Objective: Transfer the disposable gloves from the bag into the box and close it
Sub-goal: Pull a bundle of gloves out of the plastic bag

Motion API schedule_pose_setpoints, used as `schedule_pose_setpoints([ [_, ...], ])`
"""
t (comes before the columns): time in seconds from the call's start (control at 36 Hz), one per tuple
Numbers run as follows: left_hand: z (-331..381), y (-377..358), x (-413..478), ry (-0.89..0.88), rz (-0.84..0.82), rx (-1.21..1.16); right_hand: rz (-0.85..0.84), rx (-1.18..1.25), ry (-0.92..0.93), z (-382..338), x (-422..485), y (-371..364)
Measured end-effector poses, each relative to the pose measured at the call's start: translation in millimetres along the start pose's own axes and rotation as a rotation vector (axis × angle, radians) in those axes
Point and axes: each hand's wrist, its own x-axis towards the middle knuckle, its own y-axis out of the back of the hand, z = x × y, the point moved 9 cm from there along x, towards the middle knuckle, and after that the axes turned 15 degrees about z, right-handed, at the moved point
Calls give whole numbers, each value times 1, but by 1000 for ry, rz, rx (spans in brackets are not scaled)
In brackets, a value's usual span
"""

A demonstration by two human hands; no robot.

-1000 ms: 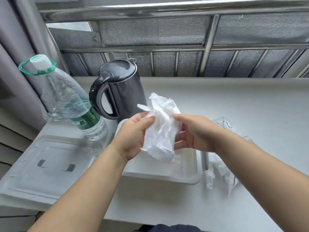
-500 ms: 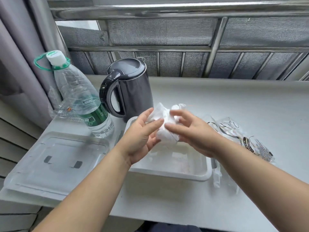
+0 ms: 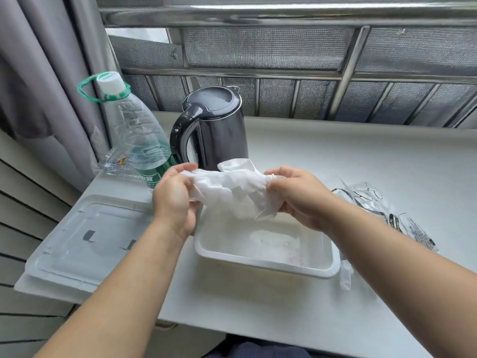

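Left hand point(image 3: 175, 200) and right hand point(image 3: 296, 195) each pinch an end of the gloves point(image 3: 232, 192), held just above the box point(image 3: 263, 267). Loose, slippery edges could spill over the rim beneath them.

Both hands, left point(image 3: 173, 200) and right point(image 3: 300, 197), grip crumpled gloves point(image 3: 233, 191) above open box point(image 3: 263, 264); empty bag point(image 3: 387, 215) right.

Gloves point(image 3: 233, 191): translucent white. Box point(image 3: 265, 263): white. Lid point(image 3: 77, 244): clear, two grey marks. Kettle point(image 3: 214, 127): dark grey, black handle. Bottle point(image 3: 136, 135): clear, green label, white cap, green ring. Bag point(image 3: 387, 215): clear, black print. Table point(image 3: 361, 156): pale grey. Curtain point(image 3: 38, 73): grey.
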Motion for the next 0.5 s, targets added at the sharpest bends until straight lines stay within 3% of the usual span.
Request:
schedule_pose_setpoints([
  [0.14, 26, 35, 17, -115, 200, -20, -174, 243, -72, -10, -5, -30],
  [0.25, 45, 48, 20, -236, 204, -30, -282, 356, -143, -12, -10, -43],
  [0.39, 35, 4, -6, -369, -144, 319, -238, 315, -89, -6, -3, -49],
  [0.44, 9, -19, -20, -267, -410, 394, -283, 271, -59, -7, -6, -56],
  [0.5, -10, -29, -32, -203, -576, 427, -363, 206, -31, -8, -12, -65],
])
